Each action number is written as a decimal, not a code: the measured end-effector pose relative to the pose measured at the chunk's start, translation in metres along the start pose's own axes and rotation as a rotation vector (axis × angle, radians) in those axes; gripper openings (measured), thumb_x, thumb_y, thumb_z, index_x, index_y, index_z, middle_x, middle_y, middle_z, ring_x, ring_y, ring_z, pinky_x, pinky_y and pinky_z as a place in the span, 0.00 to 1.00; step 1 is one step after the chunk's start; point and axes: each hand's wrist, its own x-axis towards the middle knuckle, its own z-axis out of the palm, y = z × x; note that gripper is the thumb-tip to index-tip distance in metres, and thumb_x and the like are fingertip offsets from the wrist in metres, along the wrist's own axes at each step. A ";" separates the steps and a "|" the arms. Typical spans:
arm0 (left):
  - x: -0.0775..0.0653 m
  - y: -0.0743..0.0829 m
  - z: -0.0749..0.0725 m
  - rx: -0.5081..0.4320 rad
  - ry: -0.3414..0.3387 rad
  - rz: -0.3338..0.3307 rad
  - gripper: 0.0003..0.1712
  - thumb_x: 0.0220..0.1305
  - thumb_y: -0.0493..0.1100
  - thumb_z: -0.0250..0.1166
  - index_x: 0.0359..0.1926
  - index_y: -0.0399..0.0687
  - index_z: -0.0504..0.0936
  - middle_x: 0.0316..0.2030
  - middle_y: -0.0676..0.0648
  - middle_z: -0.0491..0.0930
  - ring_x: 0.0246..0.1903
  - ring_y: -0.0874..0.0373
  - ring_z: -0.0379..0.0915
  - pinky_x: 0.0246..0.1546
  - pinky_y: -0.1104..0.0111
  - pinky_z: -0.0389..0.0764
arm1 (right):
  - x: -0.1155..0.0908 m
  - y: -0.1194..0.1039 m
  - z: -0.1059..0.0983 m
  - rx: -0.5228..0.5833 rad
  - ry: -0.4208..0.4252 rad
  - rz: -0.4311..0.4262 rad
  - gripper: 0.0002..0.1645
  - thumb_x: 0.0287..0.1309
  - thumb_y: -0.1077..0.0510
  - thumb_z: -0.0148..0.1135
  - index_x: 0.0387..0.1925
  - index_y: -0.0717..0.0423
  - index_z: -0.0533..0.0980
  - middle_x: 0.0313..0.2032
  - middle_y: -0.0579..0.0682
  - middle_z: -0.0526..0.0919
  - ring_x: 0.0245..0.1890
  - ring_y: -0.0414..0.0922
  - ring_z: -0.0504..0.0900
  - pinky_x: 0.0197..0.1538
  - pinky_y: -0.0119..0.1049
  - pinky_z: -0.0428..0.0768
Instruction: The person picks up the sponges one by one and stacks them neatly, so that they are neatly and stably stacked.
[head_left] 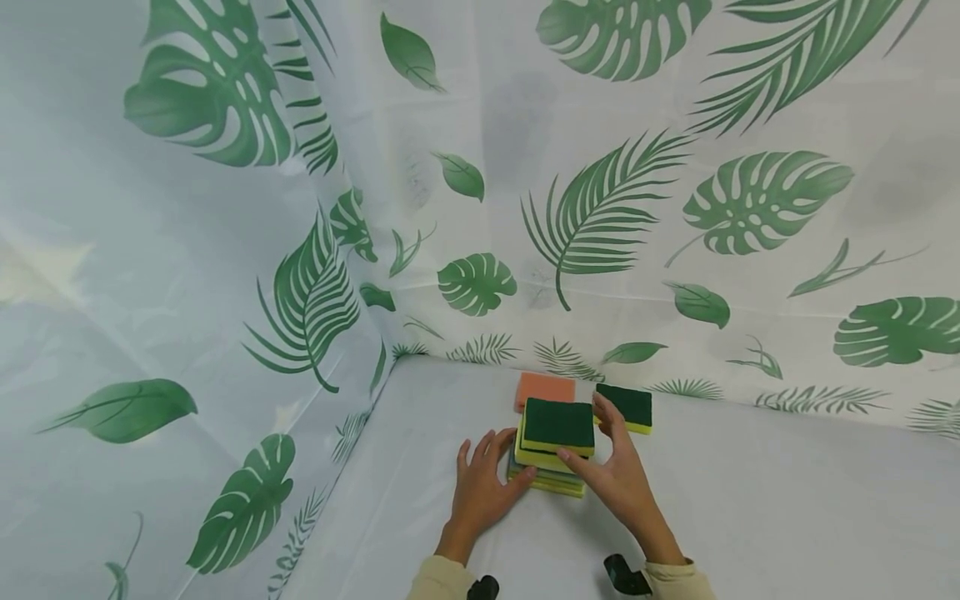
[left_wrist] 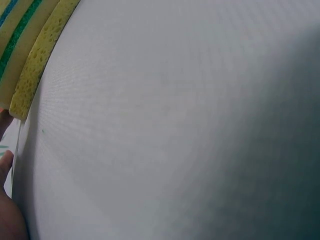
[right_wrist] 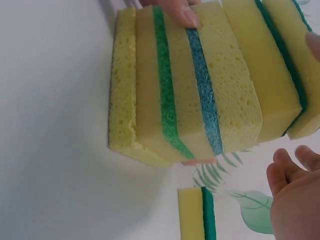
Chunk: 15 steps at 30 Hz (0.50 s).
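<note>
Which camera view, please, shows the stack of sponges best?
The right wrist view: the stack of sponges looms large, its layers seen from the side. The head view shows it smaller, from above, between the left hand and right hand; the left wrist view catches only part, in a corner.

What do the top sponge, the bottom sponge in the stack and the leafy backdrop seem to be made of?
Top sponge: probably plastic foam, smooth and yellow, under a matte, dark green scouring layer.
Bottom sponge: perhaps cellulose, since its yellow edge is dotted with open pores.
Leafy backdrop: likely thin plastic or coated fabric, judging by its smooth, printed surface and soft creases.
</note>
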 end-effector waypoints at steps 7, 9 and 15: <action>0.001 -0.001 0.001 0.016 -0.022 -0.025 0.46 0.69 0.80 0.57 0.79 0.63 0.69 0.73 0.57 0.74 0.78 0.48 0.61 0.80 0.41 0.40 | -0.001 -0.002 -0.009 0.013 -0.007 -0.002 0.61 0.67 0.52 0.76 0.87 0.48 0.46 0.80 0.67 0.57 0.77 0.69 0.58 0.72 0.77 0.58; 0.001 -0.002 0.002 0.019 -0.027 -0.032 0.47 0.69 0.80 0.57 0.79 0.63 0.69 0.73 0.57 0.74 0.78 0.48 0.60 0.80 0.42 0.40 | -0.001 -0.002 -0.012 0.001 -0.004 0.012 0.59 0.70 0.51 0.73 0.88 0.46 0.45 0.81 0.66 0.56 0.77 0.69 0.58 0.71 0.79 0.59; 0.001 -0.002 0.003 0.014 -0.025 -0.037 0.47 0.69 0.80 0.57 0.78 0.64 0.69 0.73 0.57 0.74 0.78 0.48 0.60 0.80 0.41 0.40 | 0.004 -0.002 -0.022 -0.042 0.017 0.028 0.52 0.77 0.50 0.63 0.88 0.45 0.44 0.81 0.66 0.54 0.77 0.70 0.57 0.70 0.80 0.58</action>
